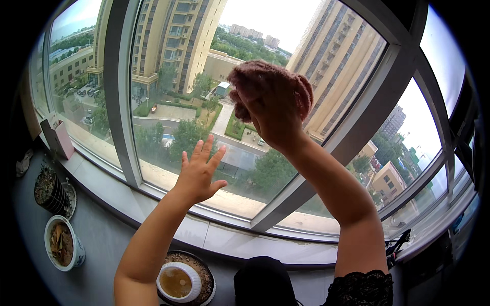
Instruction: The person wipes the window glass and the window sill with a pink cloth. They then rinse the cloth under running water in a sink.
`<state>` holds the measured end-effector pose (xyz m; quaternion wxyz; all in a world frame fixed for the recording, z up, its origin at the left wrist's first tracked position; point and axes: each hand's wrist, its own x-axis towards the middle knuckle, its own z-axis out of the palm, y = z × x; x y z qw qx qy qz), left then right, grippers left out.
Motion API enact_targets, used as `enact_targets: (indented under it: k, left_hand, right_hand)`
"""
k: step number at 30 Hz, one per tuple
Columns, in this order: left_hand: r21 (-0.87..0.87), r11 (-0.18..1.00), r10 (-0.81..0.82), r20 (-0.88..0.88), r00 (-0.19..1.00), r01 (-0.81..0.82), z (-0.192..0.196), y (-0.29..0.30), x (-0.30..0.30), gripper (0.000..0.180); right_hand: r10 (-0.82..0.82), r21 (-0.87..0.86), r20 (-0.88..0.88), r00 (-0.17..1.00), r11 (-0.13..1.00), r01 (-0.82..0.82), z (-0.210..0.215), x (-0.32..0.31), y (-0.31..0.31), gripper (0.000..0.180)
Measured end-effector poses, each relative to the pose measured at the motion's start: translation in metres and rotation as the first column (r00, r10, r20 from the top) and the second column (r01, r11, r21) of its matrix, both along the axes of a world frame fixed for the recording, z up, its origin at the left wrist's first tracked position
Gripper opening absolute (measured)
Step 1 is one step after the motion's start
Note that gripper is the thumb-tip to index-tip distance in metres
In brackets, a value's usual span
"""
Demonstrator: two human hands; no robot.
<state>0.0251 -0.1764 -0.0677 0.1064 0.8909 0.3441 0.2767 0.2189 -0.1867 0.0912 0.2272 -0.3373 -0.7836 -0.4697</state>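
Observation:
A reddish-brown cloth [258, 76] is bunched in my right hand [278, 117], which is raised high in front of the large window pane [240, 155]. The cloth appears to lie against the glass, and my right fingers are partly hidden in its folds. Lower and to the left, my left hand [199, 175] has its fingers spread before the same pane and holds nothing. Whether its fingertips touch the glass I cannot tell.
Grey window frames [121, 92] border the panes above a white sill [224, 237]. On the floor stand a pot with dry leaves [79, 252], a dark planter [51, 196] and a white bowl of murky liquid [196, 283] on a soil-filled pot. A pink box [62, 137] sits at the left.

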Motion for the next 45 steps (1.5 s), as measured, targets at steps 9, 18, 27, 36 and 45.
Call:
enact_targets:
  k: [9,18,27,36,45]
  left_hand:
    - [-0.112,0.993,-0.066,-0.283,0.957,0.035,-0.020,-0.029,-0.023,0.078]
    - [-0.030,0.982,0.185,-0.110,0.977,-0.189,-0.085,-0.001,-0.040,0.084]
    - [-0.224,0.959,0.132,-0.196,0.972,-0.175,-0.138,-0.013,-0.056,0.081]
    - [-0.276,0.929,0.199,-0.188,0.962,-0.246,-0.157,0.001,-0.090,0.076]
    - [-0.368,0.892,0.209,-0.183,0.961,-0.264,-0.182,0.002,-0.113,0.074]
  right_hand:
    - [-0.127,-0.545,0.088,0.988,0.824,0.155,-0.219,0.042,-0.046,0.046]
    - [-0.199,0.075,-0.205,0.958,0.973,0.218,-0.119,-0.021,0.005,0.049]
    - [-0.163,-0.980,-0.062,0.985,0.197,-0.029,-0.354,0.010,0.001,0.043]
    - [-0.101,0.105,-0.244,0.965,0.986,0.130,-0.204,-0.084,0.069,0.036]
    - [-0.033,-0.820,0.043,0.999,0.570,0.054,-0.431,-0.069,0.070,0.050]
